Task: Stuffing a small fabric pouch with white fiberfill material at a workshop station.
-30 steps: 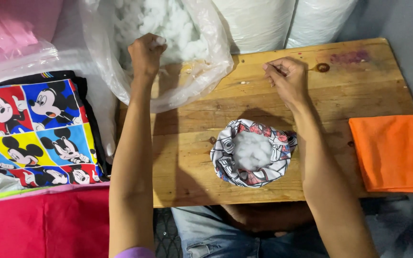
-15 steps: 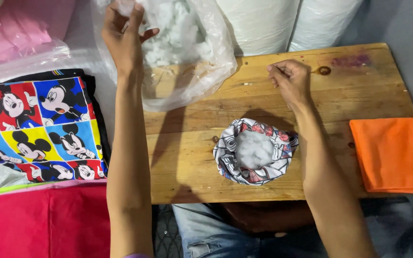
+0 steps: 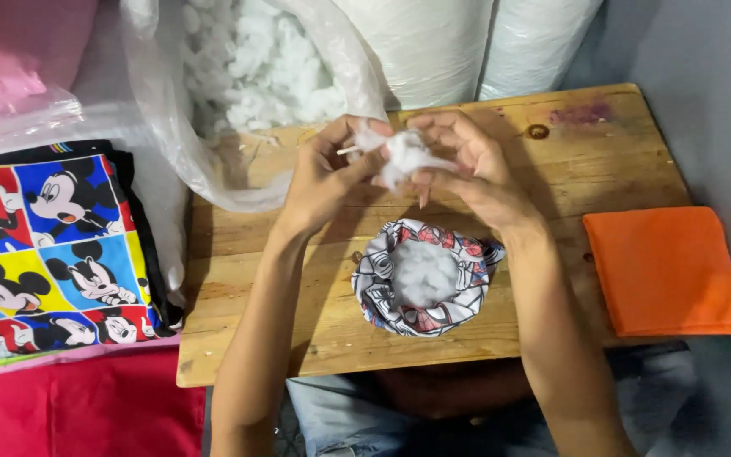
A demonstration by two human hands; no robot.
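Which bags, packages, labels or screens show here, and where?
Clear plastic bag: top left on the wooden table, open, holding white stuffing.
Two white wrapped rolls: upright behind the table.
Clear bag of pink material: far top left.
No labels, signs or screens visible.

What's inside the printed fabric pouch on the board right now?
White stuffing fills the pouch up to near its rolled rim. Anything below that top layer is hidden by the stuffing and the fabric walls.
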